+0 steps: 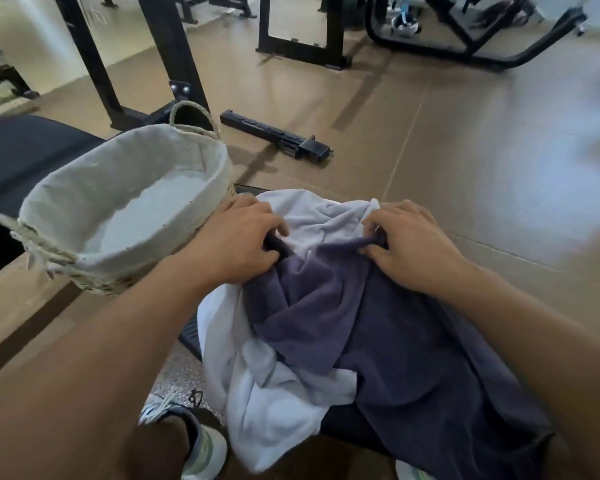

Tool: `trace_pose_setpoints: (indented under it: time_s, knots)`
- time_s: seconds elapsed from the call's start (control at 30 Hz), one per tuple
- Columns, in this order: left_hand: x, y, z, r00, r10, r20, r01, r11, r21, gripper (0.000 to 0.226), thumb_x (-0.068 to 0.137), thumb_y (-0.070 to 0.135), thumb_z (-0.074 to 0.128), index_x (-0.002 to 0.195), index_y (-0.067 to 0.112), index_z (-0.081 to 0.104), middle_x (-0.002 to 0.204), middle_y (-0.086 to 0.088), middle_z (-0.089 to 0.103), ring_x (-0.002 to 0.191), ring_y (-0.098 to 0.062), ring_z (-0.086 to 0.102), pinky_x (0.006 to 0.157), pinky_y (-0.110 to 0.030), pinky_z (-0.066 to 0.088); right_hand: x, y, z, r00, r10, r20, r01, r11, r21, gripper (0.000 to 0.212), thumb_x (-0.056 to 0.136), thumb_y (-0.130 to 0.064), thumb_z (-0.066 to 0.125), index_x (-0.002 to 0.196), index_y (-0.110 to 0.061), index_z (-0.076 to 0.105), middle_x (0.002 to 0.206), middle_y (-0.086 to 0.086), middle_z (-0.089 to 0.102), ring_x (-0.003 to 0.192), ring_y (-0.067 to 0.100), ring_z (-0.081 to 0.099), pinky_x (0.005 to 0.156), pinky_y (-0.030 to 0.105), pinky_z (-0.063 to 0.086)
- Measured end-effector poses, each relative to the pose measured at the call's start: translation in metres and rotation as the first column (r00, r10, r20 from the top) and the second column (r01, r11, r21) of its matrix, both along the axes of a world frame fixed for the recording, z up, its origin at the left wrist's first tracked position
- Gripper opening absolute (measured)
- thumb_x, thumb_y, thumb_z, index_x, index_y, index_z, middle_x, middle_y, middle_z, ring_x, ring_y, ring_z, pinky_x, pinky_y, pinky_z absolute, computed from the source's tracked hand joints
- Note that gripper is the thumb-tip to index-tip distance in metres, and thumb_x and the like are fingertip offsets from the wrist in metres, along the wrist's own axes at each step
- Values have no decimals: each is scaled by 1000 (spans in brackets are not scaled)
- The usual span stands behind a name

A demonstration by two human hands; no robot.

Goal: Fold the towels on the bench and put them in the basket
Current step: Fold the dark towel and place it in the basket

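Note:
A dark purple towel [388, 334] lies crumpled over a white towel [267, 393] on the black bench [191, 336] in front of me. My left hand [239, 240] pinches the purple towel's far edge on the left. My right hand [406, 244] pinches the same edge on the right. More white towel [312, 216] shows between and beyond my hands. A woven basket [208, 174] with a pale cloth liner stands to the left on the floor, touching the bench end, with nothing visible inside.
Black gym machine frames [174, 60] stand behind the basket and across the back. A black metal bar [278, 136] lies on the brown floor [482, 161]. A black padded bench [25, 150] sits at far left. My shoe [201, 445] is below the bench.

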State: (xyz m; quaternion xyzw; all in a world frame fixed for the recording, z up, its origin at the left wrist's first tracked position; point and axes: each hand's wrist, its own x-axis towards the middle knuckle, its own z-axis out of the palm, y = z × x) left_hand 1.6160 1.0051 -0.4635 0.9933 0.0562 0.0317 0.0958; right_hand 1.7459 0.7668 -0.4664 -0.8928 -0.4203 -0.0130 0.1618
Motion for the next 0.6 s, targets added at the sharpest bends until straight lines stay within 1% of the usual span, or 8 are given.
trace_pose_setpoints:
  time_s: [0.1, 0.17, 0.23, 0.33, 0.4, 0.43, 0.53, 0.6]
  knots:
    - [1, -2, 6, 999, 50, 12, -51, 991, 126, 18, 86, 37, 65, 103, 33, 72, 96, 8, 58, 111, -23, 50, 100, -36, 32, -25, 4, 33, 993, 36, -111, -21, 991, 135, 18, 87, -32, 66, 85, -28, 49, 77, -8, 61, 75, 20, 56, 68, 32, 41]
    - [0, -4, 7, 993, 73, 88, -80, 994, 79, 7, 87, 34, 64, 89, 30, 70, 86, 9, 50, 103, -24, 52, 95, -38, 36, -54, 2, 52, 992, 52, -116, -43, 996, 79, 24, 88, -42, 64, 83, -31, 43, 70, -10, 55, 68, 17, 50, 63, 35, 41]
    - [-1, -8, 9, 969, 128, 211, -127, 992, -22, 7, 85, 29, 62, 80, 25, 61, 82, 8, 51, 91, -24, 52, 88, -40, 38, -88, -4, 63, 984, 126, -126, -133, 990, -53, 27, 90, -50, 59, 85, -29, 42, 67, -9, 53, 67, 15, 50, 65, 36, 44]
    - [-3, -15, 18, 893, 276, 355, -235, 960, -154, 12, 85, 25, 57, 76, 17, 56, 76, 3, 57, 77, -23, 46, 75, -36, 34, -137, -7, 73, 860, 320, -397, -429, 875, -225, 31, 92, -60, 54, 98, -30, 52, 87, -7, 65, 81, 13, 60, 76, 35, 51]
    - [-6, -20, 23, 847, 358, 392, -281, 929, -242, 17, 88, 22, 56, 74, 14, 53, 72, 0, 56, 73, -26, 48, 72, -35, 31, -150, -7, 74, 772, 347, -533, -520, 827, -214, 34, 90, -66, 54, 106, -36, 61, 96, -12, 70, 87, 8, 64, 83, 34, 53]
    - [-8, -21, 25, 827, 389, 405, -293, 914, -279, 20, 90, 23, 55, 73, 13, 51, 70, -1, 56, 71, -28, 49, 70, -35, 31, -148, -7, 74, 786, 331, -523, -479, 860, -177, 33, 89, -67, 54, 107, -40, 62, 97, -16, 70, 87, 4, 64, 83, 32, 53]
    - [-15, -28, 28, 777, 457, 434, -302, 874, -380, 27, 94, 28, 55, 73, 13, 49, 64, -1, 55, 65, -27, 50, 63, -37, 33, -112, -9, 64, 957, 126, -263, -143, 989, -44, 29, 85, -64, 60, 101, -40, 62, 82, -22, 67, 80, -2, 61, 76, 29, 52]
    - [-21, -32, 31, 748, 507, 428, -288, 829, -479, 29, 95, 31, 57, 71, 15, 48, 60, 0, 56, 61, -22, 51, 59, -41, 41, -83, -13, 55, 977, -61, -204, 49, 997, -66, 28, 81, -63, 65, 97, -41, 59, 81, -25, 64, 77, -9, 54, 67, 24, 44]
